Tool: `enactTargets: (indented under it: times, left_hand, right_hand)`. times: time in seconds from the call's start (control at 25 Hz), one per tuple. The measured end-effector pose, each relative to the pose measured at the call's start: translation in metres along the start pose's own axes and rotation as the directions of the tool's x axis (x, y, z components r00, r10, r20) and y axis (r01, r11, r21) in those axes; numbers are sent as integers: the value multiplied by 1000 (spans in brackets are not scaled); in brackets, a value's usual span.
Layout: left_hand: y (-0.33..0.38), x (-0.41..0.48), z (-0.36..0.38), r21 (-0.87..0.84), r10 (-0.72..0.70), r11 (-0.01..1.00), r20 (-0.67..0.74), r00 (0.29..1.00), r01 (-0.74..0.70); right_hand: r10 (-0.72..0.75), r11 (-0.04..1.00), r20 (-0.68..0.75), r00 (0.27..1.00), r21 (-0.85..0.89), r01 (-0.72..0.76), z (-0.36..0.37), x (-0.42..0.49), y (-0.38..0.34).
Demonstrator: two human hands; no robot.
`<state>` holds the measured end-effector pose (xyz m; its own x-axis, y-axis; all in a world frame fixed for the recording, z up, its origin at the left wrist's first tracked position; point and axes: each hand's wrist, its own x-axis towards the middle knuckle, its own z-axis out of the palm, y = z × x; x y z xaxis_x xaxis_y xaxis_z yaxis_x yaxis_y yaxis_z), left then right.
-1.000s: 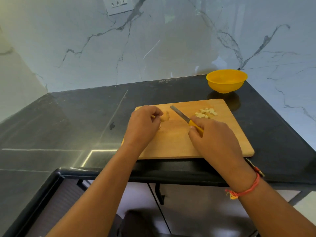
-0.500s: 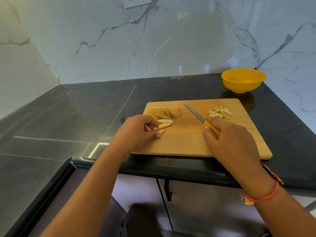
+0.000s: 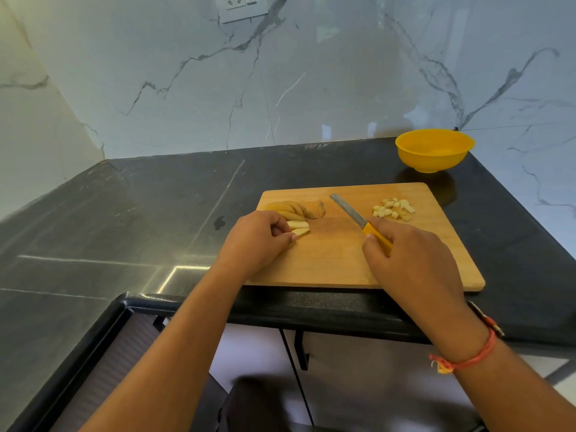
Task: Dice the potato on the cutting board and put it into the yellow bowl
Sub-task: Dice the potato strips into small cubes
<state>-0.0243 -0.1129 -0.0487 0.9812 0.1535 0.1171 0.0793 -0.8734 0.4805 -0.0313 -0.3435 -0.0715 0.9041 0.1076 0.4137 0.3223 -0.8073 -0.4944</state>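
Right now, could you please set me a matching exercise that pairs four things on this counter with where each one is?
Things:
1. yellow bowl
2. knife
3. diced potato pile
4. potato strips

Places:
A. gripped by the right hand
B. pinched by the left hand, on the cutting board
C. on the counter, beyond the cutting board's far right corner
D. lying loose on the cutting board's far right part

Pairs: 1-C; 2-A; 3-D; 4-B.
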Motion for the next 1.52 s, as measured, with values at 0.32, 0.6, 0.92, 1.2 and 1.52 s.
enactTargets:
  times: [0.32, 0.6, 0.92, 1.2, 1.52]
  left_hand:
    - [1, -6, 11, 39, 70, 997, -138, 988, -65]
    - [7, -2, 20, 178, 199, 969, -162, 966, -170]
    - [29, 1, 30, 152, 291, 953, -236, 927, -261]
    - [66, 27, 55, 166, 291, 949, -149, 945, -266]
    - [58, 26, 55, 82, 276, 961, -215, 937, -264]
  right_hand:
    - [1, 1000, -3, 1000, 0, -1, 0, 0, 1]
    - [-3, 1000, -25, 1000, 13, 4, 0, -1, 1]
    - [-3, 1000, -53, 999, -16, 2, 1, 0, 3]
    - [19, 999, -91, 996, -43, -23, 4, 2, 2]
    - [-4, 994, -48, 999, -113, -2, 6, 5, -2]
